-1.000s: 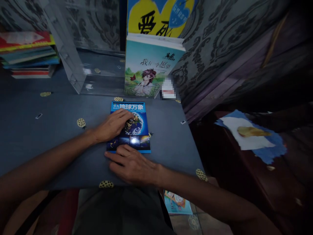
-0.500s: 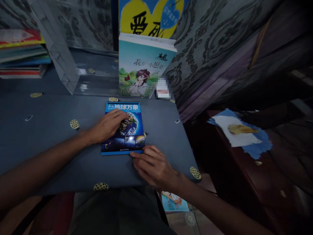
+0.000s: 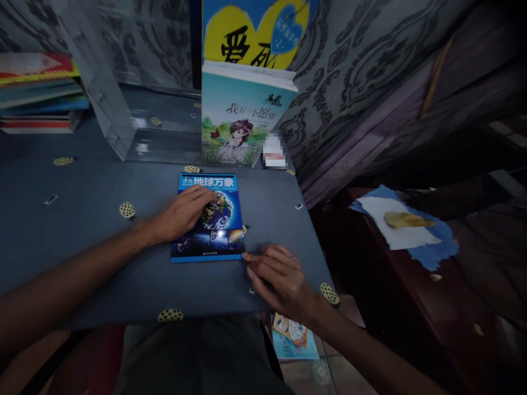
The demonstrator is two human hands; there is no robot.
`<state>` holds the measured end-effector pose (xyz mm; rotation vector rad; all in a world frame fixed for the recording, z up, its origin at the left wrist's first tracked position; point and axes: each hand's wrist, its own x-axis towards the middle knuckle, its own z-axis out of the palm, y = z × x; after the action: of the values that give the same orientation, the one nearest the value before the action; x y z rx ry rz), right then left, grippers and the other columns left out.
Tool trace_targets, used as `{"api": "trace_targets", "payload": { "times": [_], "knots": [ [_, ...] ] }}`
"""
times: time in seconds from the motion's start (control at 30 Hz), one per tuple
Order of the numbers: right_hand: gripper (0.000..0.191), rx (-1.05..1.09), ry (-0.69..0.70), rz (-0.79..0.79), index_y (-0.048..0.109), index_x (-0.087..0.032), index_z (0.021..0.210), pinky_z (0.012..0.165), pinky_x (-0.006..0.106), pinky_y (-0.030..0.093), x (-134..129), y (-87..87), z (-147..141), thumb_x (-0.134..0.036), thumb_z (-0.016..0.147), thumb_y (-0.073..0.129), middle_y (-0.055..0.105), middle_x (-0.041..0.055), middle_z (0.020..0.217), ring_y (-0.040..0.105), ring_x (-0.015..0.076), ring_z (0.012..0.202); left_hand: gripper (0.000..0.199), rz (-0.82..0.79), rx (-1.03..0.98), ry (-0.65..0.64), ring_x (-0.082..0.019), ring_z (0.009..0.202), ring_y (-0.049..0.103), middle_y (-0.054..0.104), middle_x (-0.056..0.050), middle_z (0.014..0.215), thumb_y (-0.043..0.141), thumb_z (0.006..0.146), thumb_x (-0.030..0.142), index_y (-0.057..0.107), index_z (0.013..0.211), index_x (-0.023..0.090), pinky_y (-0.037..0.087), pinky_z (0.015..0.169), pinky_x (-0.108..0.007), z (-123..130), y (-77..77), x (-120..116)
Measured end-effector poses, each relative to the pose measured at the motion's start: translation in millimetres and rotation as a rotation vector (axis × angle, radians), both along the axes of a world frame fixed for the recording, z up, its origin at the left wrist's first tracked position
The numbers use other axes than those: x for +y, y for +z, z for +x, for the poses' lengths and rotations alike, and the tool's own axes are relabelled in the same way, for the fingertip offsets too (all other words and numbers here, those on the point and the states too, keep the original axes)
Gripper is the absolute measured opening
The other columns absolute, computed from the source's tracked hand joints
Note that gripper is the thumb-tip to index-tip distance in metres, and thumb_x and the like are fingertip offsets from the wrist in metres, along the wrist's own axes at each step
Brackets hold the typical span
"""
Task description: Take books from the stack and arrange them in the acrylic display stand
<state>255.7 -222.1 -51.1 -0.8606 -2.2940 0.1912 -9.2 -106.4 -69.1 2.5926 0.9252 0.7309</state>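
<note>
A: What's on the table [image 3: 214, 291]?
B: A thin blue book [image 3: 212, 227]. It lies flat near the front, with its cover up, and its bottom edge faces the person.
A: What does the cover look like?
B: It's shiny. Near the top there are big white Chinese words [image 3: 213, 181] on light blue. Below that, it turns dark blue.
A: Is that a planet [image 3: 226, 215]?
B: Yes, a round one with a bright, glowing edge. Some of it hides under the left hand [image 3: 189, 211].
A: And lower down?
B: A row of little pictures [image 3: 206, 240]. The one at the right end glows yellow and orange, and a white spot of light shines on the one beside it. At the very bottom runs a bright blue stripe.
A: What are the hands doing?
B: The left one lies over the cover, fingers stretched across it, not closed around anything. The right hand [image 3: 282, 277] has bent fingers, close together, with one tip at the book's bottom right corner. I can't tell if it's pinching.
A: What's behind?
B: A green storybook [image 3: 242, 118] stands up in a clear rack [image 3: 99, 104]. The grey cloth has yellow pineapples [image 3: 127, 209] on it.
</note>
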Motion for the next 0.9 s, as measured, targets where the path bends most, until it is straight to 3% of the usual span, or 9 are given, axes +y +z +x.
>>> {"api": "trace_targets", "payload": {
  "times": [0.33,0.5,0.6,0.73,0.83,0.9],
  "knots": [
    [0.013,0.12,-0.006,-0.101,0.068,-0.018,0.093,0.066,0.033,0.051,4.4,-2.7,-1.7,-0.009,0.093,0.059,0.076,0.0036,0.079,0.063,0.0165,0.065,0.029,0.011,-0.042,-0.01,-0.022,0.111,0.059,0.067,-0.008,0.113,0.037,0.097,0.009,0.056,0.116,0.02,0.051,0.098,-0.041,-0.1,-2.9,-0.7],
    [0.024,0.114,-0.008,-0.119,0.063,-0.019,0.074,0.061,0.032,0.045,15.5,-2.0,-7.6,-0.01,0.094,0.055,0.067,0.0005,0.065,0.057,0.0144,0.059,0.027,-0.029,-0.088,0.048,-0.022,0.109,0.06,0.067,-0.009,0.112,0.036,0.097,0.012,0.058,0.111,0.02,0.05,0.098,-0.041,-1.9,2.1,0.6],
    [0.028,0.138,0.003,-0.082,0.059,-0.019,0.068,0.059,0.031,0.043,28.5,-2.7,-14.7,-0.011,0.095,0.055,0.062,0.0002,0.06,0.053,0.0141,0.055,0.028,-0.006,-0.118,0.179,-0.023,0.109,0.06,0.068,-0.008,0.11,0.038,0.094,0.012,0.059,0.11,0.02,0.049,0.1,-0.042,-10.3,5.0,9.7],
    [0.022,0.147,-0.029,-0.088,0.064,-0.019,0.078,0.068,0.032,0.049,54.1,-1.1,-27.8,-0.016,0.098,0.053,0.071,0.0039,0.074,0.06,0.0166,0.066,0.026,0.016,-0.152,0.432,-0.024,0.105,0.06,0.068,-0.006,0.105,0.041,0.088,0.014,0.061,0.103,0.021,0.048,0.098,-0.043,-31.5,3.5,31.2],
    [0.018,0.114,-0.064,-0.149,0.068,-0.019,0.096,0.087,0.041,0.052,78.6,-0.3,-38.3,-0.023,0.1,0.051,0.075,0.0092,0.098,0.067,0.0229,0.095,0.024,-0.043,-0.161,0.554,-0.025,0.096,0.061,0.068,-0.006,0.099,0.045,0.083,0.015,0.061,0.101,0.022,0.05,0.092,-0.043,-46.2,-0.6,43.7],
    [0.022,0.076,-0.113,-0.194,0.067,-0.019,0.109,0.097,0.047,0.049,95.0,-3.5,-44.4,-0.029,0.101,0.048,0.072,0.0124,0.116,0.062,0.027,0.114,0.024,-0.066,-0.17,0.582,-0.025,0.093,0.061,0.068,-0.005,0.096,0.046,0.083,0.015,0.061,0.101,0.022,0.05,0.089,-0.042,-50.6,-3.0,46.9]
  ]
}}
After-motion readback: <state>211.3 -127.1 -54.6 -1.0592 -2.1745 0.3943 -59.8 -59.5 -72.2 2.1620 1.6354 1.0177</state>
